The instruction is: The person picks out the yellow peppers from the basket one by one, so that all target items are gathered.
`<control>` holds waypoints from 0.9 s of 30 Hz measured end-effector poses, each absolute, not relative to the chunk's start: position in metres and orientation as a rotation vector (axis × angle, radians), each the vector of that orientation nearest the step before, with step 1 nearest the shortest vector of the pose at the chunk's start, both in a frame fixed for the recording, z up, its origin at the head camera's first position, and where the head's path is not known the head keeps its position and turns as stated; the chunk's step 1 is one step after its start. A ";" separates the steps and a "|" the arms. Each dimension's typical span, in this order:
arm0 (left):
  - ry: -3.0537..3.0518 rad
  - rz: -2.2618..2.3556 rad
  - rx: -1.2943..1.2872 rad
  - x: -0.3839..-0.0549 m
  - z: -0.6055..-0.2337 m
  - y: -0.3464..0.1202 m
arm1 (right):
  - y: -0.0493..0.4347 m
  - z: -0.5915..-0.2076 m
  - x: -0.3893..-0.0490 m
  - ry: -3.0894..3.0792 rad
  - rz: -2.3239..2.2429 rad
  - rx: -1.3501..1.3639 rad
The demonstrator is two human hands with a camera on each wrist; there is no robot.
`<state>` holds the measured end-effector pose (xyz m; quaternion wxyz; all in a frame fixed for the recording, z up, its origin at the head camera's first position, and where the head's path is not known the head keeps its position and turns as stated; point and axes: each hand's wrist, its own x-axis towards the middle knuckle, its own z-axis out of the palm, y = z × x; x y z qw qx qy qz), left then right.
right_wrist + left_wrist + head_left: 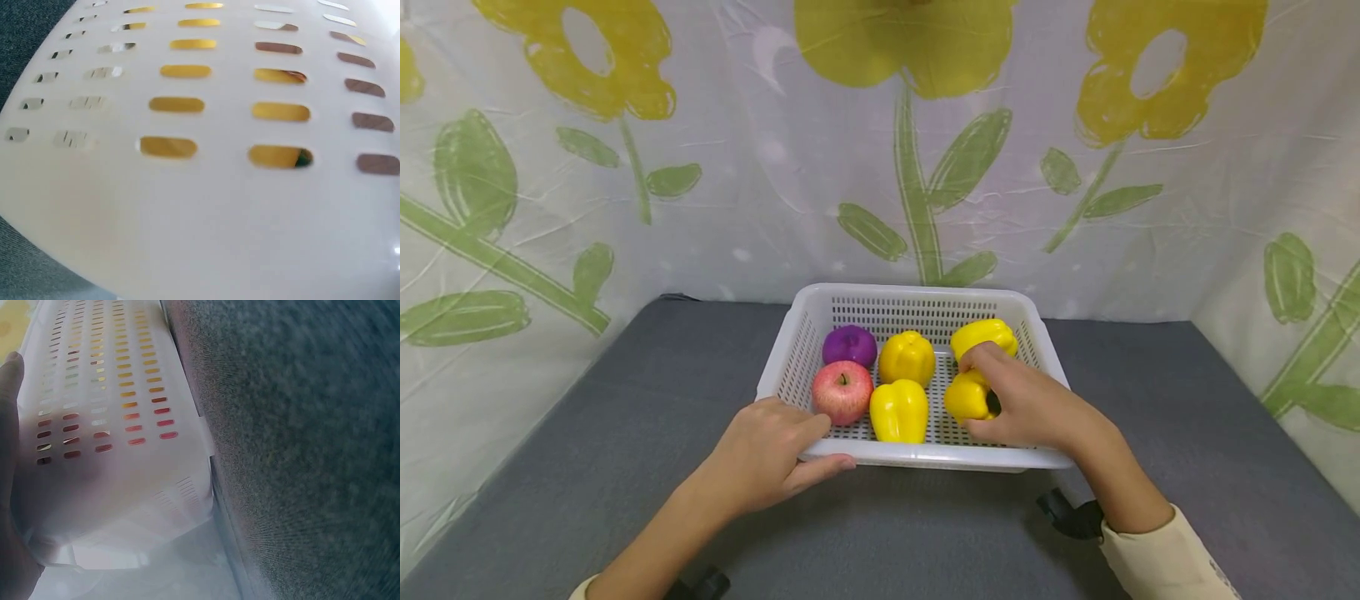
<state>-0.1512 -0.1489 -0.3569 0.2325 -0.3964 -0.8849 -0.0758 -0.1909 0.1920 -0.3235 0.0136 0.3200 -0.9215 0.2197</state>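
A white perforated plastic basket [917, 454] stands before me in the head view. My left hand [767, 454] grips its front left corner, fingers over the rim and thumb along the front. In the left wrist view part of that hand [11, 481] lies along the basket wall [125, 487]. Inside the basket my right hand [1037, 404] holds a yellow bell pepper [964, 398] between thumb and fingers. Just behind it lies another yellow bell pepper [981, 335]. The right wrist view has only the basket wall [206, 219], with yellow showing through slots; the hand is out of sight there.
On the basket's left side sit a red apple [842, 392] and a purple round vegetable [850, 345]. Two more yellow peppers, a rear one [907, 357] and a front one [899, 410], lie mid-basket. A flowered cloth [737, 208] hangs behind the grey table [625, 400].
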 end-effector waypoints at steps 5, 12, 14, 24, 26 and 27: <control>-2.441 -0.220 -1.089 -0.151 -0.357 -0.149 | 0.194 -0.320 -0.190 -2.893 0.678 0.977; -2.470 -0.217 -1.084 -0.150 -0.356 -0.149 | 0.199 -0.314 -0.188 -2.971 0.783 0.854; -2.467 -0.218 -1.086 -0.150 -0.356 -0.148 | 0.202 -0.312 -0.187 -2.954 0.785 0.860; -2.463 -0.209 -1.088 -0.149 -0.357 -0.149 | 0.215 -0.303 -0.186 -2.840 0.699 0.918; -2.459 -0.205 -1.088 -0.150 -0.357 -0.149 | 0.216 -0.302 -0.187 -2.818 0.681 0.943; -2.457 -0.203 -1.088 -0.150 -0.357 -0.149 | 0.217 -0.301 -0.187 -2.810 0.677 0.954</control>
